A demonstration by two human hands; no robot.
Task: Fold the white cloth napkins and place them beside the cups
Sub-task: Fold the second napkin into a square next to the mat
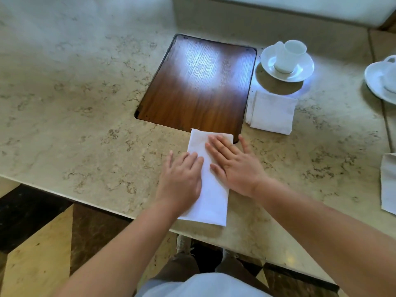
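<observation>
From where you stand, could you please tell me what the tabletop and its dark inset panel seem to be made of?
The beige veined tabletop looks like polished marble or similar stone, given its mottled veins. The dark brown inset panel looks like varnished wood: visible grain and a glossy reflection.

Right of the folded napkin (271, 112): second cup & saucer (383, 82) were cut by frame edge; so was another napkin (388, 183).

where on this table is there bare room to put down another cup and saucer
The marble table left of the wooden inset panel is bare. It is crowded right of the panel: cup on saucer, folded napkin directly below it.
</observation>
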